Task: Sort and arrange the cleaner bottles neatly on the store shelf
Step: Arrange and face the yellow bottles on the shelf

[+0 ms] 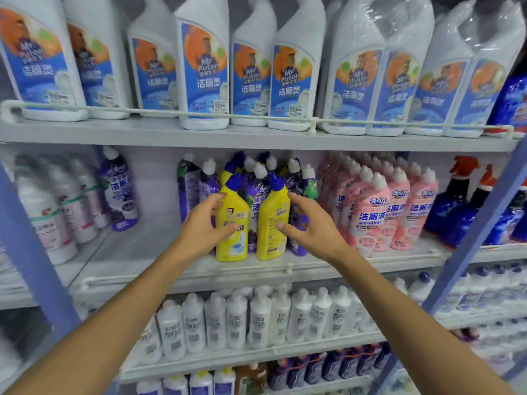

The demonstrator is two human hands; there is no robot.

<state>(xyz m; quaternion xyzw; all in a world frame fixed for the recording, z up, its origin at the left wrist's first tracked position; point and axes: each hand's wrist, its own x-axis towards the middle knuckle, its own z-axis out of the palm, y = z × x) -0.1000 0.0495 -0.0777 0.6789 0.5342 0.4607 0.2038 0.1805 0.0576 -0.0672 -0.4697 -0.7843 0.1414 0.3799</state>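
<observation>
— So, where are the left yellow bottle [233, 206] and right yellow bottle [271, 212] found?
— Upright, side by side, at the middle shelf [142, 252] front, before purple bottles [258, 192]. Each is clasped: fingers of the left hand [204, 226] and right hand [313, 229] are curled round them.

Middle shelf: room on the left, packed on the right

A bare stretch of the middle shelf [154, 249] lies open between the lone purple bottle [119, 189] towards its left end and the purple cluster [256, 189] at centre. 2 bottles, the left yellow bottle [233, 203] and the right yellow bottle [272, 240], stand at the front edge and block that cluster. Pink bottles [379, 212] crowd its right side, and the upper shelf [228, 136] hangs low above the caps.
</observation>
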